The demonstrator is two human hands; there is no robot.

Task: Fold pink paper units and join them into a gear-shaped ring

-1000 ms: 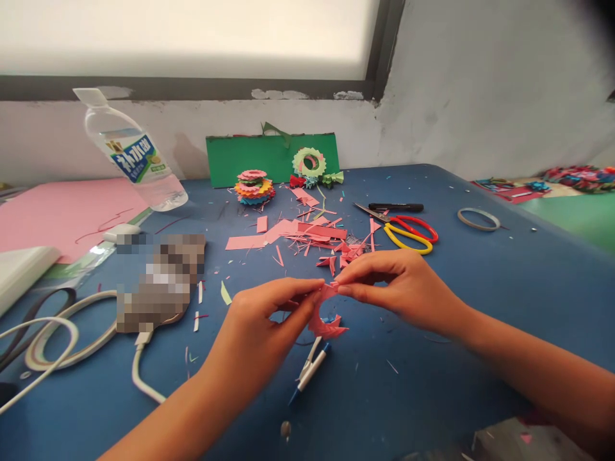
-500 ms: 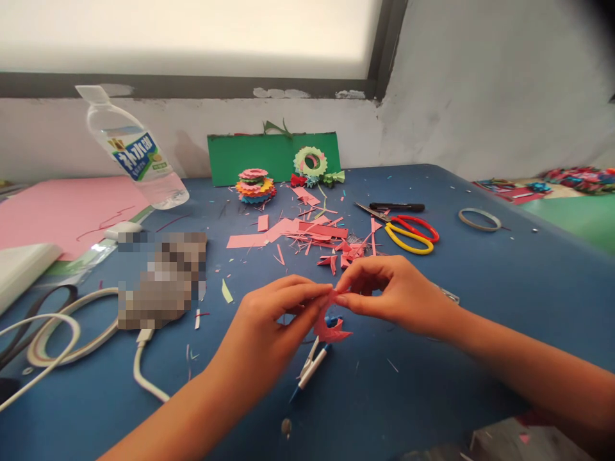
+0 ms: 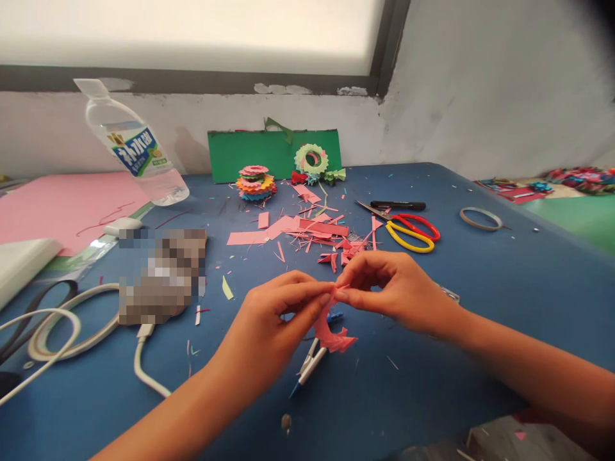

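Between my two hands hangs a curved strip of folded pink paper (image 3: 336, 339) with pointed edges, its lower end free above the table. My left hand (image 3: 281, 314) pinches its upper part between thumb and fingers. The fingertips of my right hand (image 3: 387, 285) close on the paper's top end, touching the left fingertips. Just what lies between the fingertips is hidden. Below the paper, a white and blue compass-like drawing tool (image 3: 310, 368) lies on the blue table (image 3: 375, 410), partly covered.
Pink paper scraps (image 3: 293, 230) lie beyond my hands. Scissors (image 3: 410, 234) with red and yellow handles rest beside a black pen (image 3: 398, 205). Stacked paper rings (image 3: 256, 184) stand at the back. A bottle (image 3: 139, 153), a white cable (image 3: 139, 368) and pink sheets (image 3: 57, 205) are at left; a tape-like ring (image 3: 480, 219) at right.
The free lower end of the pink paper has swung slightly down and to the right. Both hands keep their pinch in nearly the same place.
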